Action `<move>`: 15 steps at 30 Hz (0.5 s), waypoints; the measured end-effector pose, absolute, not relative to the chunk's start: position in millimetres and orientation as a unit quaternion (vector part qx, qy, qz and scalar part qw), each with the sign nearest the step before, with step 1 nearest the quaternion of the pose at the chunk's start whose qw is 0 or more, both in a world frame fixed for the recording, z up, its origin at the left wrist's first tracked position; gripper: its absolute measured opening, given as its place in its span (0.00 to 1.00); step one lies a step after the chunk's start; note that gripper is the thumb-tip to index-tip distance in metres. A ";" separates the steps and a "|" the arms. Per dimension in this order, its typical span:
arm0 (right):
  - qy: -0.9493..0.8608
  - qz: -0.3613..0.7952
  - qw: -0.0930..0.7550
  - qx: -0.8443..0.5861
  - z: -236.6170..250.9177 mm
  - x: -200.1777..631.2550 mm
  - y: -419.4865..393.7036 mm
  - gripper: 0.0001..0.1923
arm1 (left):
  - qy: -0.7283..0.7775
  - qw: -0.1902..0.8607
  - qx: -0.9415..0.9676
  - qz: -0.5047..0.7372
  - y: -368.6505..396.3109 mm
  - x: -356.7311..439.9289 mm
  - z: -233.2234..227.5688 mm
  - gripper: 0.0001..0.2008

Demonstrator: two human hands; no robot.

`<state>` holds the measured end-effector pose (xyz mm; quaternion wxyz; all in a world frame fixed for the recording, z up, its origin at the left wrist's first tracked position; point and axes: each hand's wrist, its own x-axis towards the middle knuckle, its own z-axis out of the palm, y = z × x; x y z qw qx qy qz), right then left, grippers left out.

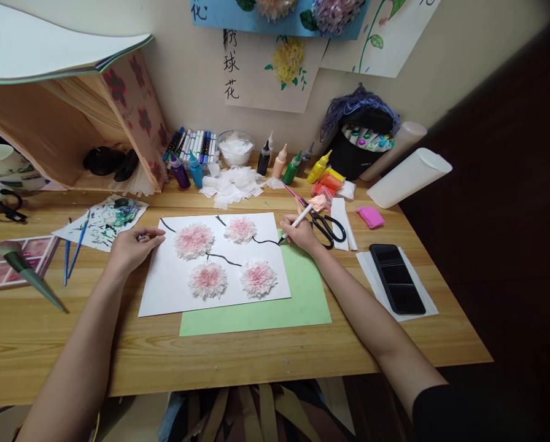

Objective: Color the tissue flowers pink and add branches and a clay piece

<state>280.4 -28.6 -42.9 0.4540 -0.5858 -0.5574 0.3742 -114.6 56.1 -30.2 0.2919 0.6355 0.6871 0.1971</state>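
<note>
My right hand [302, 233] grips a white marker [299, 220], its dark tip at the right edge of the white paper [164, 288]. A thin black line ends at that tip. Several pink-and-white ruffled tissue flowers [194, 240] sit on the sheet, with other black branch-like strokes between and beside them. At the sheet's left edge lies my left hand [135, 248], its fingers stretched toward the paper and touching its upper left side. Beneath the white sheet, a green sheet [256, 320] sticks out to the right and front.
Black-handled scissors [328, 230] lie right of my right hand, near a pink packet [371, 217] and a phone [397, 279]. Paint bottles [293, 169], tissue squares [233, 184] and a marker set [194, 146] line the back. Brushes [78, 245] and a palette [19, 261] lie left.
</note>
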 end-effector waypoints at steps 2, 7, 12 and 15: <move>-0.550 0.375 0.461 -0.587 -43.2 281.0 -28.8 0.17 | 0.688 0.291 0.635 0.198 55.9 -114.3 -29.8 0.23; -0.546 0.392 0.459 -0.582 -45.2 279.8 -28.5 0.19 | 0.686 0.293 0.634 0.204 55.0 -112.9 -28.5 0.22; -0.541 0.410 0.460 -0.572 -47.9 278.7 -27.2 0.20 | 0.684 0.292 0.637 0.202 54.8 -113.7 -28.7 0.23; -0.544 0.411 0.457 -0.571 -48.2 278.2 -27.0 0.21 | 0.684 0.291 0.637 0.202 55.5 -114.9 -29.7 0.23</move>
